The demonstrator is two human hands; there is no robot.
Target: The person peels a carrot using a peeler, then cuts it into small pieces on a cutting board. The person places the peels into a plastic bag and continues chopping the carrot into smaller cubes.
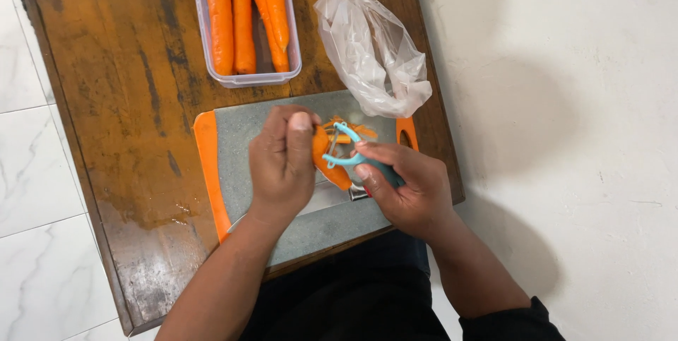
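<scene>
Carrot in hand: a partly peeled carrot [329,161] is held above the cutting board [240,143], over the board's right half, near the surface's right edge.
Left hand: the left hand [282,161] is clenched round the carrot's upper end, thumb on top; most of the carrot is hidden inside the grip.
Right hand: the right hand [409,189] grasps a light blue peeler [346,150] by its handle, fingers closed, the blade head resting against the carrot's exposed flank.
Handling, judged: the carrot looks stiff and fairly light; freshly peeled flesh is likely damp and slippery, so the unpeeled end gives the surer hold. It tapers, so a grip at the thick end seems steadier.
Peelings: orange strips [349,130] lie on the board just behind the peeler.
Under the hands: a metal object [332,196] lies on the board; its kind cannot be told.
Board: grey with orange ends, set at the near edge of the wooden surface [120,101].
Container: a clear plastic tub [244,78] of whole carrots [244,13] stands at the far edge, just behind the board.
Bag: a crumpled clear plastic bag [371,51] rests near the right edge, overlapping the board's far right corner.
</scene>
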